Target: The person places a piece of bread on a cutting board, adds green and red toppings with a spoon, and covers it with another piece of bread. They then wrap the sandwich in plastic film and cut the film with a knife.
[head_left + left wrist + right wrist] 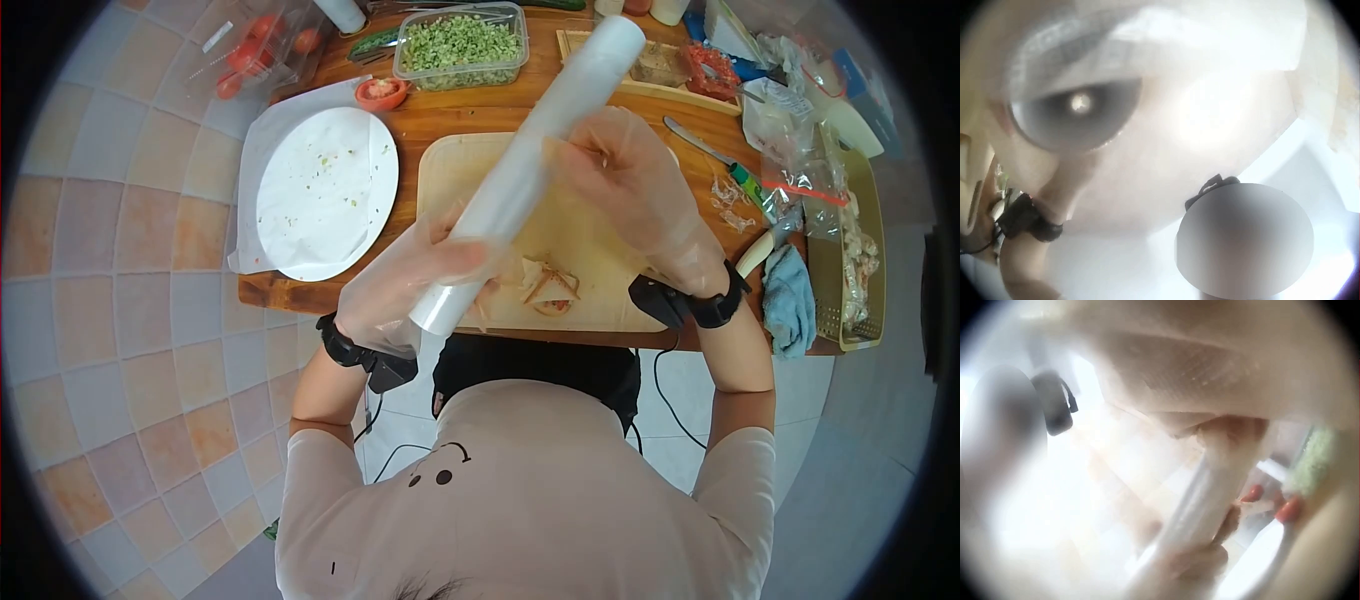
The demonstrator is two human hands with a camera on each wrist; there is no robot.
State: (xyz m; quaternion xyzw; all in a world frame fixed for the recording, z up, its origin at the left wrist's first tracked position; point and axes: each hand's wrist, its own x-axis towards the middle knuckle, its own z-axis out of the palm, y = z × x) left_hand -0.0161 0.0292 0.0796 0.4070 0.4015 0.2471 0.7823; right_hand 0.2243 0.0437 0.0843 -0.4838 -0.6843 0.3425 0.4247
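A long white roll of cling film (520, 165) is held slantwise above the pale cutting board (448, 175). My left hand (405, 270), in a clear plastic glove, grips it near its lower end, thumb across the front. Higher up, my gloved right hand (640, 185) has its thumb and curled fingers at the film's surface. On the board below lies a small folded sandwich (550, 286) with reddish filling at its edges. The right wrist view is hazy but shows the roll (1194, 500) running between both hands. In the left wrist view one hollow roll end (1079, 119) appears.
A white plate (300, 220) with green crumbs stands left, by a cut tomato (382, 95). Behind are a tub of chopped greens (460, 45) and a wooden tray (655, 85). A knife (700, 140), a blue cloth (790, 300) and a basket (868, 190) lie right.
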